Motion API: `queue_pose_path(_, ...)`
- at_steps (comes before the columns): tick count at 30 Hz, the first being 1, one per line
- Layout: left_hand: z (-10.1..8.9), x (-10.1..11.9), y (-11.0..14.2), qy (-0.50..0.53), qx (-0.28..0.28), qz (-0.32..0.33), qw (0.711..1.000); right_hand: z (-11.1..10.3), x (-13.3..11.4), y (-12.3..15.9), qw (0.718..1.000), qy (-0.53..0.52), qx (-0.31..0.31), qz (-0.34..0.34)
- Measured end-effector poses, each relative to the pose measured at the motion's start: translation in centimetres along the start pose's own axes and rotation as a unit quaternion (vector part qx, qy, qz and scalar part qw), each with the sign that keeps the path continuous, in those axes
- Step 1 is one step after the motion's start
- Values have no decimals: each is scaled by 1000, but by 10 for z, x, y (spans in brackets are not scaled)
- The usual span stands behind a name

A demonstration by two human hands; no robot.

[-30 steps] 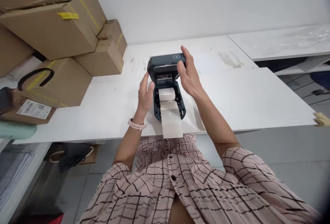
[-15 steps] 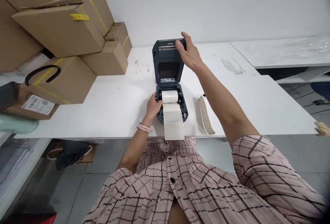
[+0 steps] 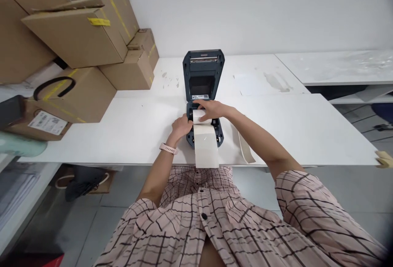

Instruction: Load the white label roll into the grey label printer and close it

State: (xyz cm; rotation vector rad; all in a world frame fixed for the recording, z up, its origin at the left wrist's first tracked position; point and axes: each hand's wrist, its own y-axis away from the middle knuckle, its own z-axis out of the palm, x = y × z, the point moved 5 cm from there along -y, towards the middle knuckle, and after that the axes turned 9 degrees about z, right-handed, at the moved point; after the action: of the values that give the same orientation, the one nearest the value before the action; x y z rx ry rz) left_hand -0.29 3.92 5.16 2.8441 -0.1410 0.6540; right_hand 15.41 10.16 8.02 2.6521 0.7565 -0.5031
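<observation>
A dark blue label printer (image 3: 221, 140) stands on the white table with its lid (image 3: 199, 68) tilted up and back. Inside lies a white label roll (image 3: 198, 115); its loose label strip (image 3: 206, 148) runs forward over the table's front edge. My right hand (image 3: 210, 109) reaches in from the right, thumb and fingers around the top of the roll and partly hiding it. My left hand (image 3: 181, 127) grips the left wall of the printer base, thumb at the inner edge. Under my right forearm a curled strip of backing paper (image 3: 245, 148) is partly covered.
Cardboard boxes (image 3: 76, 37) are piled at the left of the table (image 3: 144, 136), with a black curved strap (image 3: 55, 82) on one. A white wall rises behind. A second table (image 3: 346, 66) adjoins at the back right.
My right hand has let go of the raised lid and come down onto the label roll. The lid stays up by itself. My left hand remains at the printer's left side.
</observation>
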Motion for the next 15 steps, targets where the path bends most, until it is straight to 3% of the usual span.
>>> queue_pose_path(4, -1, 1, 1, -9, -10, 11, 1000, 10, 1, -15, 998, 38, -31, 31)
queue_pose_path(8, 1, -2, 0, -4, -1, 12, 1000, 2, -5, -5, 999, -38, -13, -36)
queue_pose_path(12, 1, -3, 1, 10, -4, 15, 1000, -36, -7, 37, 972, -196, -21, -129)
queue_pose_path(15, 1, -2, 3, 17, -1, 9, 1000, -76, 13, 75, 943, -302, 32, -137)
